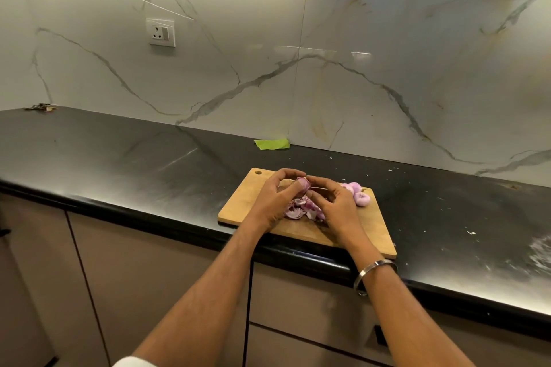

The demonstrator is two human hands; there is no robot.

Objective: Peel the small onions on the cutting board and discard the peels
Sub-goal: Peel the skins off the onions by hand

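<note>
We see both hands over the wooden cutting board (369,226), which sits on the black counter (119,164) with its near edge overhanging the counter's front lip. Left hand (272,202) and right hand (337,211) meet at one small onion (303,183), held up just above the board; fingers of both are curled around it, fingertips pinching at its skin. Left thumb and forefinger arch over the top, right fingertips touch it from the right side. Directly under the hands, a pile of purple peels (301,210) lies on the board. At the board's far right corner, a few peeled onions (357,194) sit together, just beside the right hand. Right wrist carries a metal bangle (374,272). Farther back, a green scrap (272,144) lies on the counter against the marble wall (387,68); wall socket (161,32) up left. White flecks are scattered on the counter to the right.
</note>
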